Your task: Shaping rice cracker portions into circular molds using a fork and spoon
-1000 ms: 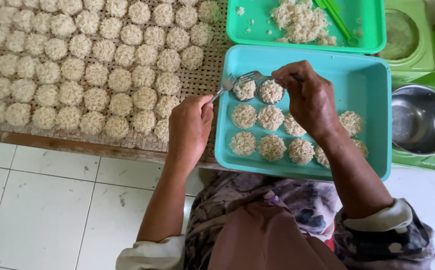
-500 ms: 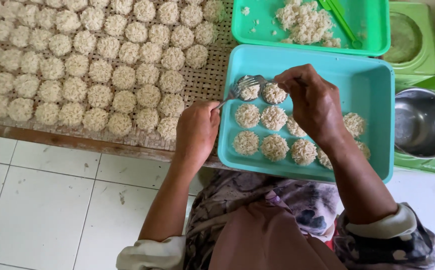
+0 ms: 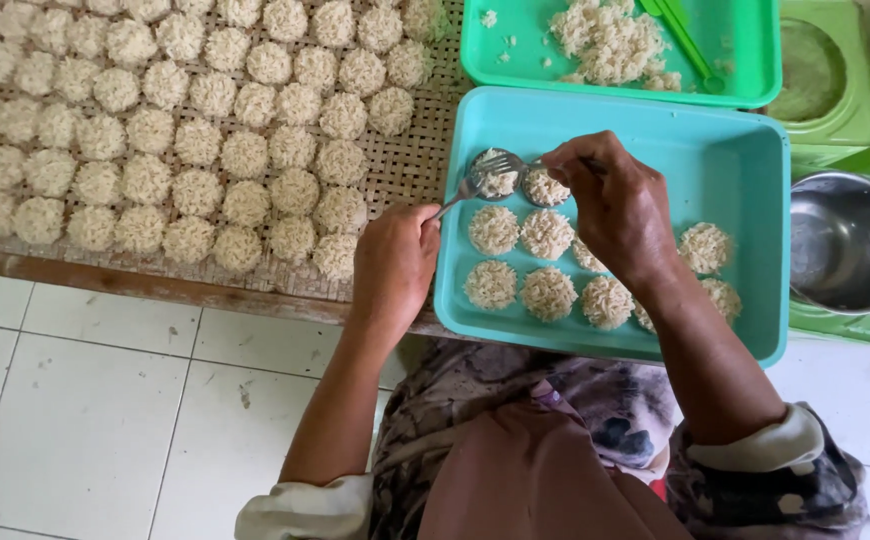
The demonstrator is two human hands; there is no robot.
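My left hand [image 3: 395, 262] grips a metal fork [image 3: 479, 180] whose tines rest on a small round rice cake [image 3: 497, 180] inside a turquoise tray [image 3: 745, 170]. My right hand [image 3: 615, 205] is closed on a round metal ring mould [image 3: 547, 187] filled with rice, set beside that cake. Several finished round rice cakes [image 3: 547, 292] lie in rows in the tray, some hidden under my right wrist.
A woven bamboo mat [image 3: 410, 165] to the left carries several rows of rice cakes [image 3: 170, 140]. Behind sits a green tray [image 3: 745, 60] with loose cooked rice [image 3: 610, 45] and a green utensil [image 3: 680, 35]. A steel bowl [image 3: 845, 245] stands right. White floor tiles [image 3: 105, 420] lie below.
The fork has shifted a little right onto the cake by the mould. My right hand has stayed on the mould at the tray's far left corner.
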